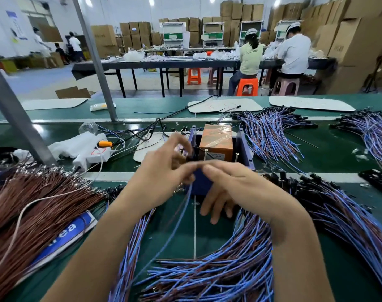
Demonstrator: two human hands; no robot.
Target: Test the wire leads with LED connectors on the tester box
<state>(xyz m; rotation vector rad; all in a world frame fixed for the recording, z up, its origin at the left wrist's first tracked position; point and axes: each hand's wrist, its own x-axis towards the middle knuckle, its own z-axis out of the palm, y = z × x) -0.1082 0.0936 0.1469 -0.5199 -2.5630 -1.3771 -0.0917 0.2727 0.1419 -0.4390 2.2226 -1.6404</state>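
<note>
Fig. Two hands meeting just before tester box (244, 147), blue, orange block (218, 138) inside, on green table (207, 234). Left hand (161, 171): fingers curled narrow, pinching top of one blue wire lead (181, 216), which hangs down toward the table. Right hand (233, 188): thumb and forefinger close together, tips against left's; grip on lead unclear through blur. Loose blue wire bundle (218, 275) below, brown wire bundle (44, 203) at left.

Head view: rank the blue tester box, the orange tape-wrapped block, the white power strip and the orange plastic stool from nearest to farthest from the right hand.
1. Blue tester box, at the right hand's fingertips.
2. Orange tape-wrapped block, just behind, inside the box.
3. White power strip, far left.
4. Orange plastic stool, across the aisle.
</note>
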